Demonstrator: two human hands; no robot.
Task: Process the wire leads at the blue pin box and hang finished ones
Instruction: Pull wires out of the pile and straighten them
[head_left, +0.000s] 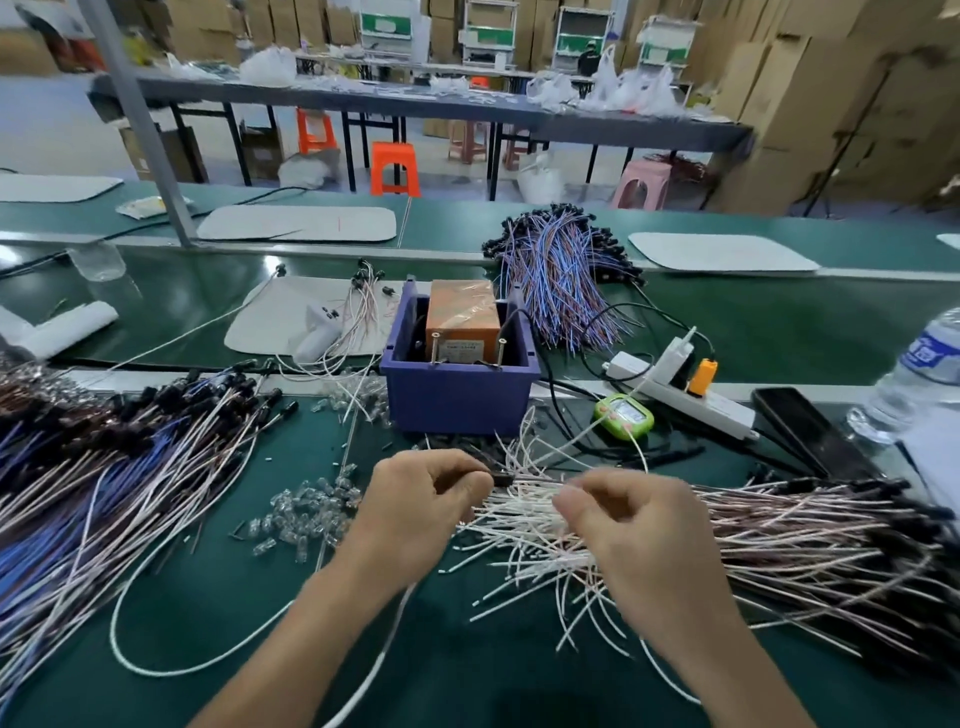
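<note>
The blue pin box (457, 397) stands mid-table with an orange block (462, 317) inside and two metal pins at its front rim. In front of it, my left hand (415, 506) pinches a small black connector (501, 478) on the end of a white wire lead. My right hand (634, 525) has its fingers curled round thin white leads from the loose pile (701, 525) spread to the right. A large bundle of blue, white and brown leads (104, 467) lies at the left. Another bundle of blue and pink leads (561, 280) hangs over the rail behind the box.
Small clear caps (306, 512) lie scattered left of my left hand. A green timer (623, 415), a white power strip (680, 384), a black phone (810, 431) and a water bottle (919, 369) sit at the right. Grey mats lie on the far belt.
</note>
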